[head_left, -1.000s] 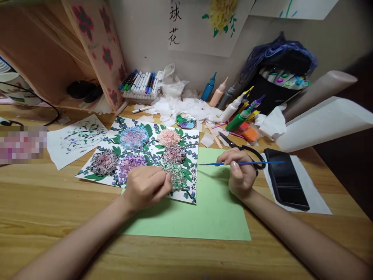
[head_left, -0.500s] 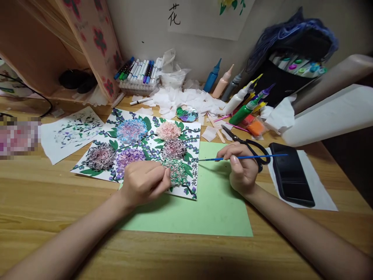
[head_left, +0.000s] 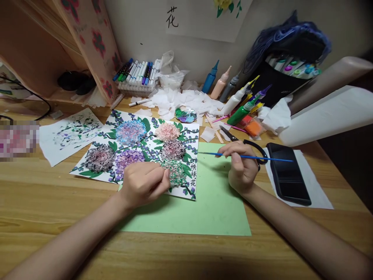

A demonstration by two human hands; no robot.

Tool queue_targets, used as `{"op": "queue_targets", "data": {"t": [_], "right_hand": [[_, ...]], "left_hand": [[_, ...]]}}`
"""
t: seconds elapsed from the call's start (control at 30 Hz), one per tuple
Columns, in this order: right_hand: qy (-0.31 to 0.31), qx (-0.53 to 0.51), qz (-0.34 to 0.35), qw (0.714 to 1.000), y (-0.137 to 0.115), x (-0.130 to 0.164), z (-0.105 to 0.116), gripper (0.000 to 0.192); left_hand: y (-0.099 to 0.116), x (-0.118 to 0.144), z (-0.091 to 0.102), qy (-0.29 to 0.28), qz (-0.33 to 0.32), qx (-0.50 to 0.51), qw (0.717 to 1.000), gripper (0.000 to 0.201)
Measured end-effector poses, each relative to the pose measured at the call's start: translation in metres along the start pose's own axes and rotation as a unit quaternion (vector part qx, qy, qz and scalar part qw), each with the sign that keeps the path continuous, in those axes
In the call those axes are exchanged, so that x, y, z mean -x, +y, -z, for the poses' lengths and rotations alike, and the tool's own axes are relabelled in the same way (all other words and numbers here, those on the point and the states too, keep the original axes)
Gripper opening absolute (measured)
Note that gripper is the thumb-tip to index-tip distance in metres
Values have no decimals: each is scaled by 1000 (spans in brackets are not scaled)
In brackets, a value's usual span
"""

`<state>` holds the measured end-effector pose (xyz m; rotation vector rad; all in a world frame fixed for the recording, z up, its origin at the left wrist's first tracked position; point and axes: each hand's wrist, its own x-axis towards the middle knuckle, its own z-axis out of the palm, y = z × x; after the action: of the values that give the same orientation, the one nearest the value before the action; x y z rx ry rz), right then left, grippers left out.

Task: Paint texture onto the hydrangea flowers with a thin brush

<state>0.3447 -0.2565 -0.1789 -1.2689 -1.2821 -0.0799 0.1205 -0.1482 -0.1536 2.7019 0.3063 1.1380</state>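
In my right hand (head_left: 242,168) is a thin blue paintbrush (head_left: 272,159), pinched between thumb and fingers. Its tip lies close to the right edge of a white picture (head_left: 151,157) with raised paper flowers, painted leaves and a column of black characters. My left hand (head_left: 145,181) is closed in a fist over the picture's lower edge, beside the purple flower (head_left: 128,158) and the green-edged flower (head_left: 176,173). Whatever the fist holds, if anything, is hidden. Under the picture lies a light green sheet (head_left: 189,219).
Behind the picture sit a small paint palette (head_left: 186,114), torn white paper (head_left: 166,99) and a marker rack (head_left: 138,85). Paint bottles (head_left: 210,77) stand along the wall. Black scissors (head_left: 256,149) and a phone (head_left: 288,175) are at the right. A paint-spotted sheet (head_left: 71,134) lies left.
The paintbrush has tilted: its tip is slightly higher along the picture's edge and its back end lower. My left hand stays closed in nearly the same place. The whole view has shifted slightly.
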Motion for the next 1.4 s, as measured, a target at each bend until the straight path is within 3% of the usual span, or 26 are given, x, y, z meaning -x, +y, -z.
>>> {"op": "queue_targets", "data": {"t": [0.1,0.27,0.43,0.7,0.83,0.93,1.13,1.4], "right_hand": [[13,63,-12,998,7,-11,-7,20],[-23,147,-61,987,29,-40,-26,21],[-48,153,-81,984,43,-52,-39,24],[-51,149,-75,985,44,-52,-40,25],[-11,136,-70,988,35,-46,-33,24],[13,80,-77,994,19,-25,-19,18],[-32,-34,-22,999,-8,24,11,17],[-85,-3,-6,996,-11,16,12,17]], "left_hand": [[0,0,0,3,-1,3,1000,36],[0,-1,0,19,0,5,1000,35],[1,-1,1,33,-8,-9,999,35],[2,0,1,39,-15,-27,999,35],[2,-2,1,38,-16,-29,999,35],[2,-3,1,38,-14,-23,999,35],[0,-1,0,25,-12,-9,1000,35],[-2,-1,-1,2,-2,3,1000,36]]}}
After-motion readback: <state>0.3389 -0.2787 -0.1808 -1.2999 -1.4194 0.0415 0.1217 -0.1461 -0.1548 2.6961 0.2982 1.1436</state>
